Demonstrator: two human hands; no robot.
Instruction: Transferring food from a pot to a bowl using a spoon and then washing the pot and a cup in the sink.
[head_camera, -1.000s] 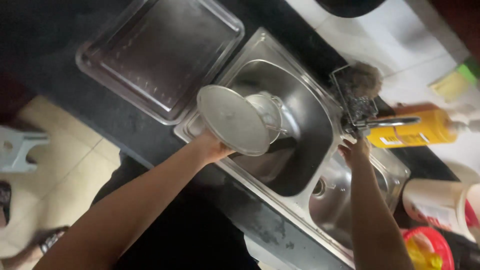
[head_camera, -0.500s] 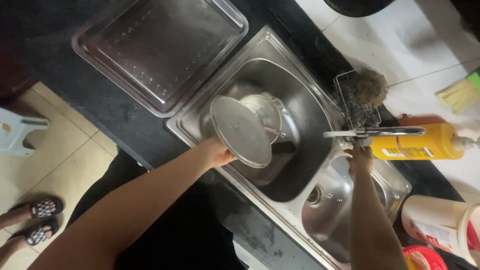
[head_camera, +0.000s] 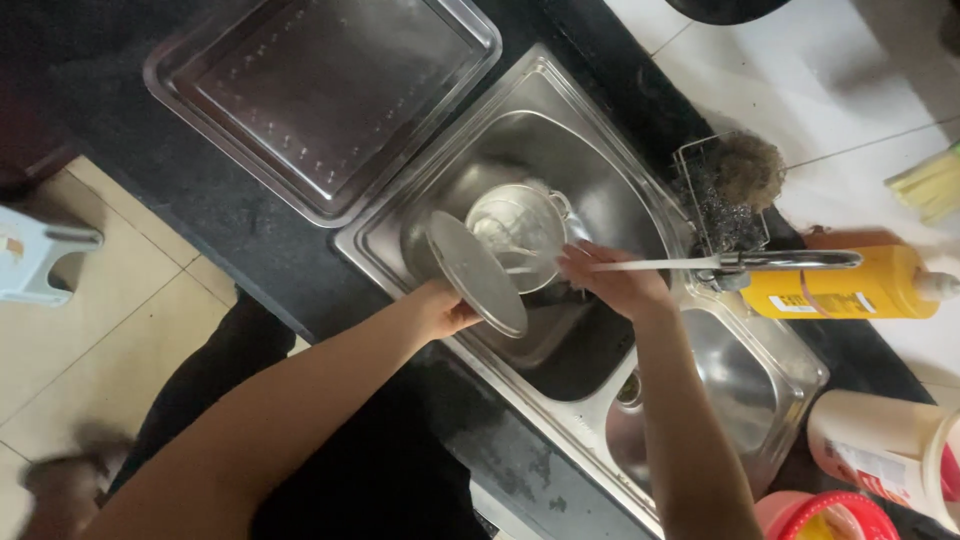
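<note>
Two bare hands are seen over the steel sink (head_camera: 640, 215), which is set into a black counter (head_camera: 150, 190). A round steel plate (head_camera: 476, 272) is gripped at its lower edge by the left hand (head_camera: 437, 310), with the fingers closed round the rim; the plate is held tilted, almost edge-on, above the larger basin. Just beside the plate, lower in that basin, a small steel pot (head_camera: 517, 237) with side handles is seen, and a thin stream of water (head_camera: 650, 264) is run from the tap (head_camera: 785, 262) towards it. The right hand (head_camera: 612, 281) is held under that stream, close to the pot and the plate's upper edge; its fingers are curled loosely, and whether anything is held in them cannot be told, since that part is blurred. The smaller basin (head_camera: 735, 375) lies to the right of the right forearm. A wire rack with a dark scouring pad (head_camera: 745, 170) is fixed at the sink's far rim, and a yellow bottle (head_camera: 845, 285) is laid on its side just behind the tap. A clear rectangular tray (head_camera: 320, 100) is set on the counter to the left of the sink, well apart from both hands. A white container (head_camera: 885, 450) and a red-rimmed bucket (head_camera: 830, 515) are placed at the lower right corner
</note>
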